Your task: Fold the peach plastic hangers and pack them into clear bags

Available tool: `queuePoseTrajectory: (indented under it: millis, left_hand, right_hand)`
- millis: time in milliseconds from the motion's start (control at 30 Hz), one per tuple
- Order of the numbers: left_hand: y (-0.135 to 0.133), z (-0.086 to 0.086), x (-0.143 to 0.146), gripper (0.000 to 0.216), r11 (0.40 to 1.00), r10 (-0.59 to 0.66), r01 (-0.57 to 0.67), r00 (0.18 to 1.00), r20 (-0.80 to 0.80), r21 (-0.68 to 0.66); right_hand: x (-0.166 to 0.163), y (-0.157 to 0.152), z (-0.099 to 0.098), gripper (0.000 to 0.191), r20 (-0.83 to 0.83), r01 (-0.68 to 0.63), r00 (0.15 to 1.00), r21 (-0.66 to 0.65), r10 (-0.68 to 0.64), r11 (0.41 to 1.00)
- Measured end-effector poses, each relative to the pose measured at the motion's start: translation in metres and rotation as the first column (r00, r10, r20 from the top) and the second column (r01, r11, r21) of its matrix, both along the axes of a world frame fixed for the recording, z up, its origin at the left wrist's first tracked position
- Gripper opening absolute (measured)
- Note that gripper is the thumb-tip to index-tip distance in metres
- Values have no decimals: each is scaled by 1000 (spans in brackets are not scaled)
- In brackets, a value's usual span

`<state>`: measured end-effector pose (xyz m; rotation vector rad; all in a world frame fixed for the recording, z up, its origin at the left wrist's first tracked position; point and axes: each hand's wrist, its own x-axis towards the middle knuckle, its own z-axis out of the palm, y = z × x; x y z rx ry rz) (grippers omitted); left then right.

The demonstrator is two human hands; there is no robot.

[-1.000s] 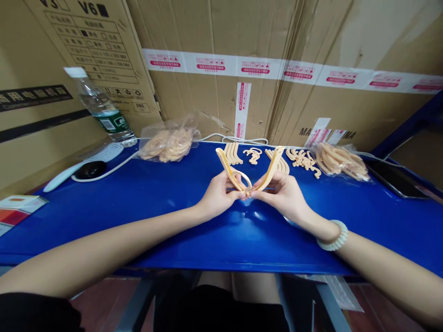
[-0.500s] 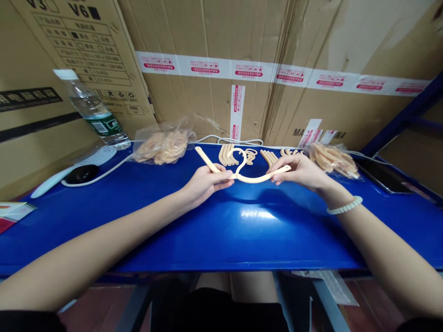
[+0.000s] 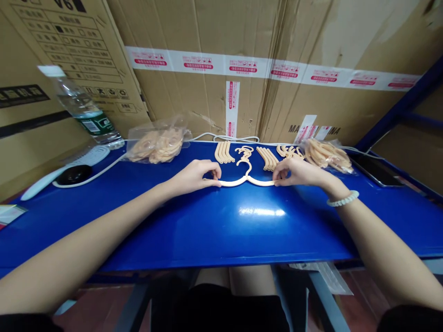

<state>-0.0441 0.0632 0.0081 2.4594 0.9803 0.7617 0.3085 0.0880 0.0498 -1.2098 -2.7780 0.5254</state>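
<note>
Standing behind the hanger (image 3: 261,183): brown cardboard (image 3: 173,27), crossed by white tape (image 3: 221,66).
Table (image 3: 214,230): glossy blue, under the hanger.
Hanger: pale, between both hands, hook pointing away from the person; contact with the table unclear.
Left hand (image 3: 197,175): pinching the hanger's left end, fingers curled.
Right hand (image 3: 300,173): pinching the hanger's right end, fingers likewise bent.

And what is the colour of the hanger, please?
The hanger is pale beige, seen in the head view.
</note>
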Motion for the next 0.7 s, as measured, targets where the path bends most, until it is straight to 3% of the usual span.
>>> queuePoseTrajectory:
  millis: [267, 533, 633, 700]
  left_hand:
    - [-9, -3, 5, 17, 976, 105, -56, 967, -231, 212]
    - [-13, 6, 7, 12, 978, 102, -33, 936, -338, 204]
    - [-25, 11, 14, 15, 972, 157, -93, 943, -294, 218]
    - [-44, 16, 20, 16, 970, 151, -124, 981, -119, 210]
  right_hand:
    - [-2, -5, 3, 17, -42, 31, 999, 32, -29, 999]
    - [1, -6, 3, 15, -25, 14, 1000, -23, -15, 1000]
    - [-2, -8, 6, 14, -28, 57, 998, -16, -58, 998]
    - [-5, -19, 14, 15, -102, 71, 993, 64, -65, 995]
